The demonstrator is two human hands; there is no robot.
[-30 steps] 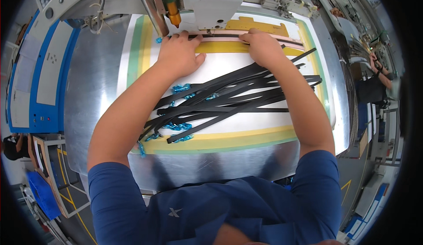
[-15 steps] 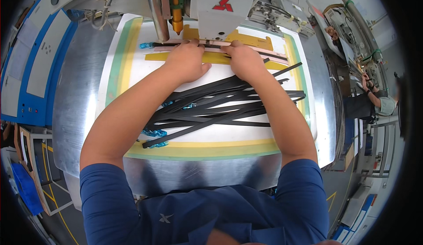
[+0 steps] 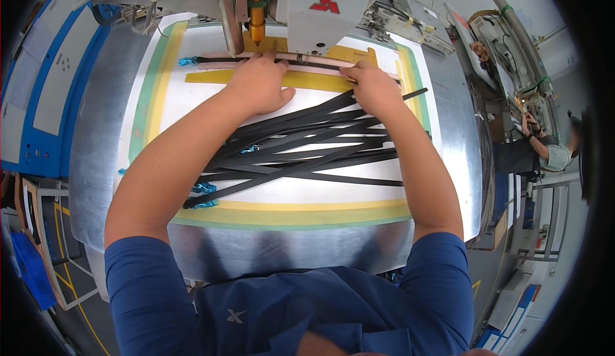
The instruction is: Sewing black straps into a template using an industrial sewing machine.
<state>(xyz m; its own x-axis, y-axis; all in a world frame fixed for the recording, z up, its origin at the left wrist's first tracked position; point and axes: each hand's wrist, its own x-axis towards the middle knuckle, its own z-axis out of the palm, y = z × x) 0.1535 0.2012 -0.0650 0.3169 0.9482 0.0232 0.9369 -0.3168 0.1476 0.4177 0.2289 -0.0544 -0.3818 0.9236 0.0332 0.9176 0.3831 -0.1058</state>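
A black strap (image 3: 317, 67) with a blue-wrapped end (image 3: 188, 62) at its left lies along a pink-edged fixture (image 3: 307, 58) at the far side of the white sheet. My left hand (image 3: 256, 85) presses on the strap with its fingers laid forward and the thumb apart. Further right, my right hand (image 3: 377, 90) rests its fingertips on the same fixture and strap; some of its fingers are hidden. Between my forearms lies a loose pile of black straps (image 3: 301, 144), several with blue wrapping on their ends.
Just beyond my hands hang a white machine head (image 3: 327, 19) and a brass-coloured nozzle (image 3: 257, 26). Yellow plates (image 3: 208, 77) flank the fixture. The sheet is taped onto a metal table (image 3: 96, 157). A blue-and-white cabinet (image 3: 48, 99) stands left; another person (image 3: 544, 148) is far right.
My right hand has slid rightward along the strap, widening the gap between my hands. My left hand has shifted slightly right on the fixture. The whole view has moved a little.
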